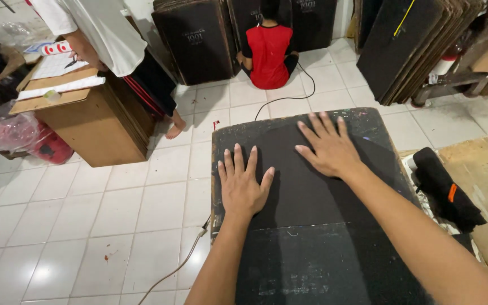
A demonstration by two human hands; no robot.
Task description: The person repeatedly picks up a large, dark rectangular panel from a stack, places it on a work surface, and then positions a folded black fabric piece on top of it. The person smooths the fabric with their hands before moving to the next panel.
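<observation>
A large black flat board point(306, 248) lies in front of me, scuffed and flecked with paint. My left hand point(243, 183) rests palm down near its left edge, fingers spread. Farther along the board, my right hand point(329, 148) also lies flat with fingers apart. Neither hand holds anything.
Stacks of black boards point(199, 36) lean against the far wall, more point(408, 45) at the right. A person in a red shirt point(269, 51) sits on the tiled floor. Another person point(114, 39) stands by a brown cardboard stack point(91, 118). A cable point(182, 262) runs across the floor. A black roll point(444, 186) lies right.
</observation>
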